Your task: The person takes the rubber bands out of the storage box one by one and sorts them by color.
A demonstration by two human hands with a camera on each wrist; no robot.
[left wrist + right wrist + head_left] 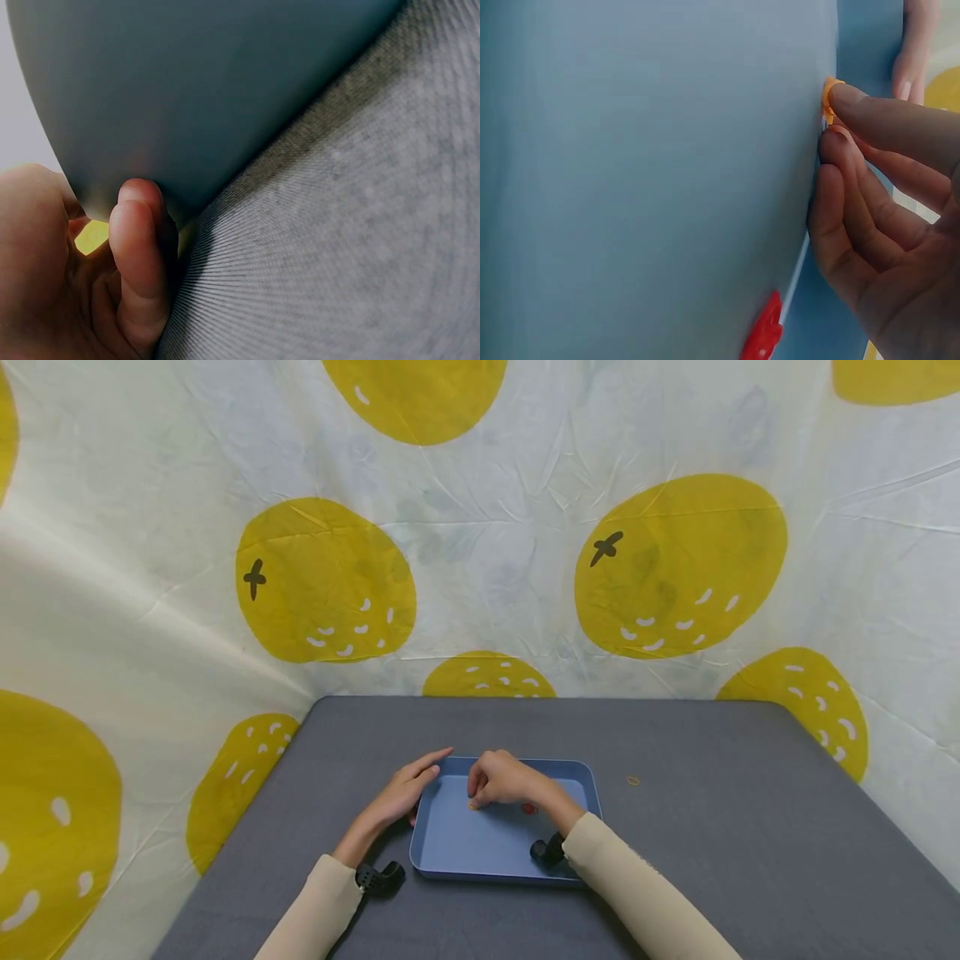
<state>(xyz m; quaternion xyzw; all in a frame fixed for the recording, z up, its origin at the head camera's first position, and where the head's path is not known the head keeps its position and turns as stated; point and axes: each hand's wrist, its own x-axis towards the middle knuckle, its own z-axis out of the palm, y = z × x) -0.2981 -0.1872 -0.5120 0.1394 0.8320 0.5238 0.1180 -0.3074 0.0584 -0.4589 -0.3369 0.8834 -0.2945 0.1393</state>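
My right hand point(504, 777) reaches down into a shallow blue tray point(480, 856). Its thumb and forefinger pinch a small orange piece point(829, 97) with a curved outline, close over the tray's floor; the fingertips hide part of it. On the same floor, a small shiny red piece point(529, 808) lies near the right wrist. At the tray's far left corner rests my left hand point(405, 793), forefinger stretched out and thumb at the rim. Lower fingers point(139, 232) of that hand touch the outside of the tray wall in the left wrist view.
A thin orange loop point(633, 781) lies on the grey tabletop point(712, 827), right of the tray. Behind the table hangs a pale cloth point(495, 577) with large yellow fruit prints. Each wrist wears a black camera mount point(381, 878).
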